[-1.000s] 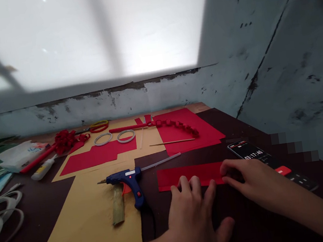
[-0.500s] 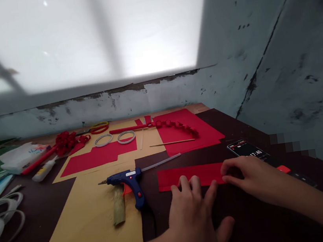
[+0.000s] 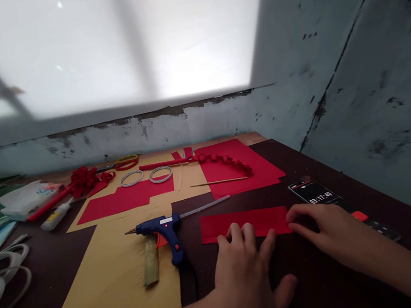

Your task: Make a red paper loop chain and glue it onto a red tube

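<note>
A folded strip of red paper [image 3: 244,218] lies flat on the dark table. Across its front edge, my left hand [image 3: 245,265] rests with spread fingertips pressing it down and the thumb held out to the side. My right hand [image 3: 318,222] has its thumb and forefinger pinched together at the strip's right end. A crease line runs along the strip close to its front edge. To the left of the strip, a blue hot glue gun [image 3: 165,232] lies with its red light on and a clear glue stick [image 3: 205,206] poking from its back.
Behind my right hand lies a phone [image 3: 315,194] with a running timer. Brown paper [image 3: 104,278] spreads under the glue gun's nozzle. Farther back are red sheets [image 3: 243,156], tape rings [image 3: 161,174], scissors [image 3: 126,162], a thin stick [image 3: 219,181] and a glue bottle [image 3: 56,215].
My right hand's fingertips have slid slightly right, from over the strip to its right end. My left hand and the paper have stayed in place.
</note>
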Demonstrator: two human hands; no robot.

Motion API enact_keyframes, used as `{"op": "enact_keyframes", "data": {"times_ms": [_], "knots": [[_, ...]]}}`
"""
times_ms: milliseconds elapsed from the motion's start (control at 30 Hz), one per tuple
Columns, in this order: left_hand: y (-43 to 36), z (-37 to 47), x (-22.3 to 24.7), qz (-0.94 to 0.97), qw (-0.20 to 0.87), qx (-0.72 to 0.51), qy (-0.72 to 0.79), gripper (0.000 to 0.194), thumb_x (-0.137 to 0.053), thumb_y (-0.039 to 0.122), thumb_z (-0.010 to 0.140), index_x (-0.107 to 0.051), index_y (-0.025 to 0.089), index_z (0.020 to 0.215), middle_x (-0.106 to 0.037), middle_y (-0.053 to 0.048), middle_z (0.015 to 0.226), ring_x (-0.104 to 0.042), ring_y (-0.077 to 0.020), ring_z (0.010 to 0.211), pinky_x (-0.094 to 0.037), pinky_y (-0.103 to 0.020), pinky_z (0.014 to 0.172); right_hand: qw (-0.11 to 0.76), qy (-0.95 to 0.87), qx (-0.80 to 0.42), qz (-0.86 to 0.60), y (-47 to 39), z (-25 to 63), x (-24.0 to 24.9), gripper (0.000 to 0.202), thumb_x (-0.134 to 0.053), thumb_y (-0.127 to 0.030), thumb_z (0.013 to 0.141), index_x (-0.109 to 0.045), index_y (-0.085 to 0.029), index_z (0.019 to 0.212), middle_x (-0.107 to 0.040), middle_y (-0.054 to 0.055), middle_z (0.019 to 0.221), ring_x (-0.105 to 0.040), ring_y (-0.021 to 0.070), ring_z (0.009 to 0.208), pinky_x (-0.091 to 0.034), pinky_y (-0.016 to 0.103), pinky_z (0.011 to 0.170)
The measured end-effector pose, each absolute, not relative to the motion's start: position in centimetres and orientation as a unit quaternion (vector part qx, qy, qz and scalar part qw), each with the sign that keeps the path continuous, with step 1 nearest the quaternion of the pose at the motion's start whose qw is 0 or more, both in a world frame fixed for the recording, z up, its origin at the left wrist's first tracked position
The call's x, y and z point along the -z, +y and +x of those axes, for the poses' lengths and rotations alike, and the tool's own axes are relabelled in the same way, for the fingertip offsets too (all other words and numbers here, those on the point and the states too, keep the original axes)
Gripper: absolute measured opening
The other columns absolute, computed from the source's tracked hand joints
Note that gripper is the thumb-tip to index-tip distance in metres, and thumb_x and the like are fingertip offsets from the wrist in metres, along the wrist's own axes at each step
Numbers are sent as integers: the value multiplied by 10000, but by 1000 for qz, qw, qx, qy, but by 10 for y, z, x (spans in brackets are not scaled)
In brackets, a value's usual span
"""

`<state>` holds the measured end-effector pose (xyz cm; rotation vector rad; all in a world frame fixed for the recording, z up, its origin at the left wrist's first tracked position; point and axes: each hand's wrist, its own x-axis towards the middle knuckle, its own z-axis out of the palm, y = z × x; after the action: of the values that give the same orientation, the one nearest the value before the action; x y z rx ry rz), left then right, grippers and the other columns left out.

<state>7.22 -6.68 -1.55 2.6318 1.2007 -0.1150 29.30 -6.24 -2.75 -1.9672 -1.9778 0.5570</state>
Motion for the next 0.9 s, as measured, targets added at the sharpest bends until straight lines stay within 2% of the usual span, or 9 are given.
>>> {"op": "enact_keyframes", "data": {"times_ms": [433,700,900], "knots": [[-66,71,14,903,125,47,409,716,-296,649,921,-261,308,1550,-387,-210,1509,-362,-478,1332,-396,-652,956,142,-707,-159,-674,-61,291,31,170,-497,-235,868,-667,-242,855,-723,19,877,-673,210,784,-477,316,703],[-66,71,21,906,109,16,408,709,-294,650,921,-291,303,1540,-410,-220,1479,-379,-474,1310,-393,-656,943,174,-705,-94,-681,-70,290,38,180,-471,-194,890,-647,-228,862,-697,39,890,-662,216,793,-497,342,714],[-66,71,23,909,96,12,406,720,-291,662,917,-289,305,1542,-442,-209,1450,-417,-454,1272,-418,-634,924,211,-781,-26,-588,-78,279,47,325,-396,-99,908,-692,-222,963,-676,76,1003,-650,218,917,-535,349,800]]}}
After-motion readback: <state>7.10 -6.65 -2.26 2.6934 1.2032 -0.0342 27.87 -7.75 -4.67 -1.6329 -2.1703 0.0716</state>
